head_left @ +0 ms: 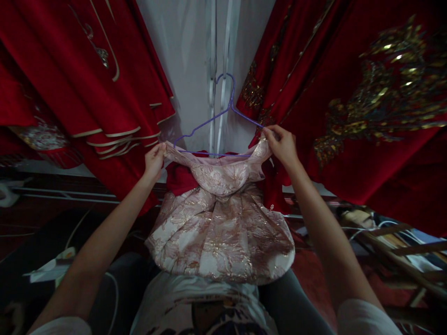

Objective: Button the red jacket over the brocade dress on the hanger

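A pink and gold brocade dress (223,232) with a pleated skirt spreads in front of me, its lower part by my lap. Inside its wide neckline sits a purple wire hanger (213,118), hook upward. My left hand (154,162) is closed on the dress's left shoulder edge, beside the hanger's left end. On the other side, my right hand (282,143) pinches the right shoulder of the dress at the hanger's right end. Whether those right fingers also grip the hanger wire I cannot tell.
Red garments with cream edging (115,107) hang at the left. More red garments with gold sequins (387,88) hang at the right. A metal pole (212,116) stands behind the hanger against a pale wall. A wooden rack (394,242) with assorted items is at the lower right.
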